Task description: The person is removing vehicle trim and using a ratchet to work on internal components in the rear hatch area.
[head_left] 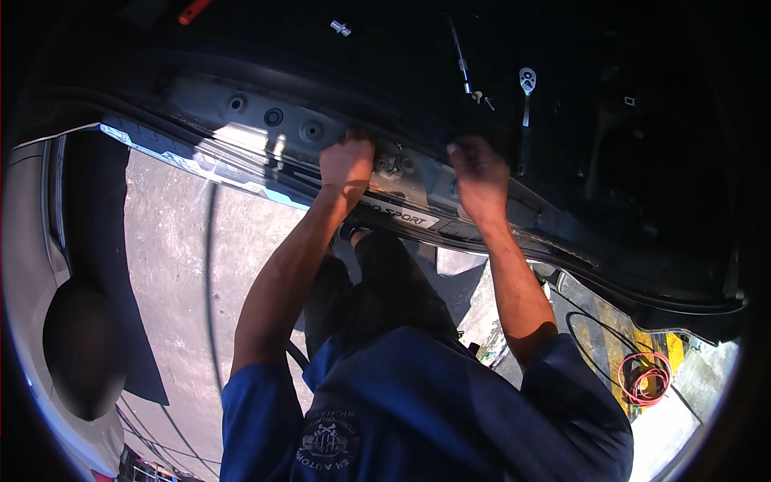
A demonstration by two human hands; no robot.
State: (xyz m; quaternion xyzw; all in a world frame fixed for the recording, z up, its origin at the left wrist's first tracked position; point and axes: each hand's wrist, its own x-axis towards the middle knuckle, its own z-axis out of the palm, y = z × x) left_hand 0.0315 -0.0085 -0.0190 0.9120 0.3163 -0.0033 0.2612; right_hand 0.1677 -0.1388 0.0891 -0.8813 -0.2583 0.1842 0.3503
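My left hand [348, 165] is closed, knuckles up, against the metal rear sill [249, 120] of a vehicle's cargo opening. Its fingertips are in shadow, so what they grip is hidden. To the right of it, a latch area [391, 163] shows in the bare metal. Above the sill's right part is my right hand [483, 173], its fingers loosely bent and somewhat blurred, the thumb apart, with nothing visible in it. Below both hands runs a dark bumper trim [381, 214] with a light lettered plate. Round holes with raised rims sit left of my left hand.
On the dark cargo floor lie a ratchet [527, 100], a thin extension bar [460, 60], small fasteners [483, 99], a socket [340, 29] and a red-handled tool [193, 11]. A red coiled hose [645, 379] lies on the ground at right. Another vehicle [32, 233] stands at left.
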